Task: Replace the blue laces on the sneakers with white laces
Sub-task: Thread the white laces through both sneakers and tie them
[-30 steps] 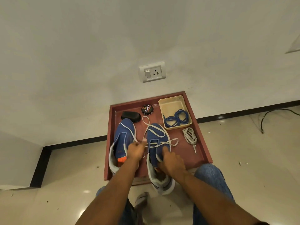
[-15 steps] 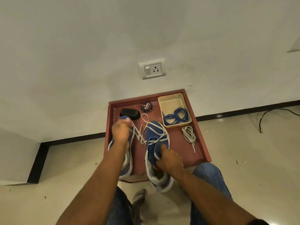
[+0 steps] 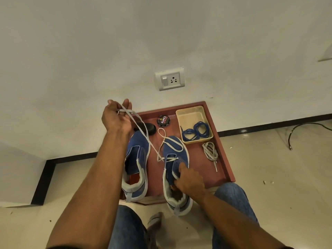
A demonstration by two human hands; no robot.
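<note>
Two blue sneakers sit on the red tray (image 3: 226, 169) at centre frame. Raised toward the upper left, the left hand (image 3: 116, 117) pinches one end of a white lace (image 3: 143, 133) that runs taut down to the right sneaker (image 3: 175, 169), which the right hand (image 3: 190, 182) grips at its tongue. Beside it, the left sneaker (image 3: 137, 159) is unlaced. Blue laces (image 3: 196, 131) lie in the beige basket (image 3: 190, 114), upper right.

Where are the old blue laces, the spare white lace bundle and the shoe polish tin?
blue laces (image 3: 196, 131), head view, on the coiled loops in the basket.
spare white lace bundle (image 3: 210, 150), head view, on the bundle's middle.
shoe polish tin (image 3: 163, 120), head view, on its lid.
</note>
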